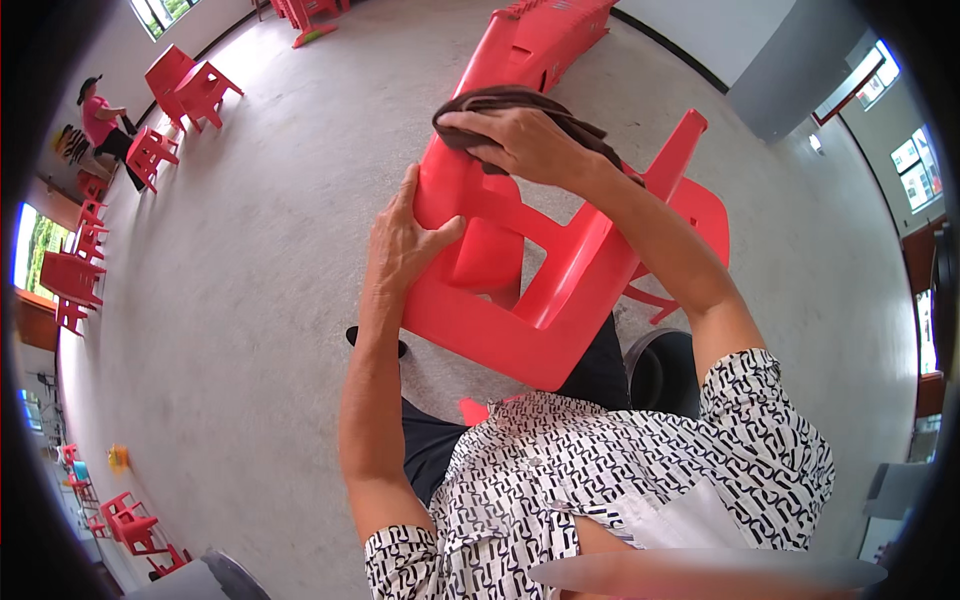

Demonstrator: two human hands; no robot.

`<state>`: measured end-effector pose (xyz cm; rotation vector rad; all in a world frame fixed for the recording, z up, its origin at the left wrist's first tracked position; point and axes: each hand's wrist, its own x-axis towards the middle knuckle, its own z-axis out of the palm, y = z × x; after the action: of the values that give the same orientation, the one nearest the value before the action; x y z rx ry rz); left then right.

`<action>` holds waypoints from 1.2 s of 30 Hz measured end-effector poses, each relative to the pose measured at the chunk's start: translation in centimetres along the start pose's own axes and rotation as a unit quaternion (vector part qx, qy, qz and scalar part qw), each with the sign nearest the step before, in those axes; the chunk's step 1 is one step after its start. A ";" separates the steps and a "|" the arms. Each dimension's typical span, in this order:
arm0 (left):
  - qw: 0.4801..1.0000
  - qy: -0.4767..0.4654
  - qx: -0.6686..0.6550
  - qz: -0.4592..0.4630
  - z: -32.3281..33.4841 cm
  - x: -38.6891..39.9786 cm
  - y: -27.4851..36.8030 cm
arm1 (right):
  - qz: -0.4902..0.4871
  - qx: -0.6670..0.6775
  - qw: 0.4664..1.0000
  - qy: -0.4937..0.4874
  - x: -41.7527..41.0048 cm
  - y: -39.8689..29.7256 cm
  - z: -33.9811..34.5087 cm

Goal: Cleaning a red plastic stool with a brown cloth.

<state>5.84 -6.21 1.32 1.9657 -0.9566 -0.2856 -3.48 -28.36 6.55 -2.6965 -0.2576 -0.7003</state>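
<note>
A red plastic chair (525, 341) is tilted in front of my body, with two leg-like parts pointing away from me. My left hand (405, 236) grips its left edge, thumb on the near face and fingers around the outside. In my right hand (525, 146) is a bunched dark brown cloth (551, 101), which lies against the upper left leg of the chair. The palm and part of the cloth's underside are hidden. Beyond the right side shows another red plastic piece of furniture (705, 217), partly covered by the chair and my forearm.
A dark bucket (664, 371) stands by my right leg. More red plastic furniture (574, 37) is on the concrete floor (262, 300) ahead. Red chairs and stools (202, 90) line the left wall, where a person in a pink top (101, 120) is. A grey pillar (780, 67) rises at right.
</note>
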 end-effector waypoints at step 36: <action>0.997 -0.044 -0.061 -0.031 -0.2 3.4 -0.3 | 0.215 0.099 0.967 0.093 -16.4 -3.4 -9.5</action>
<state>8.39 -8.42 1.72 1.8862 -0.9134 -0.4596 -22.60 -30.12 7.08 -2.3598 0.2831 -0.7389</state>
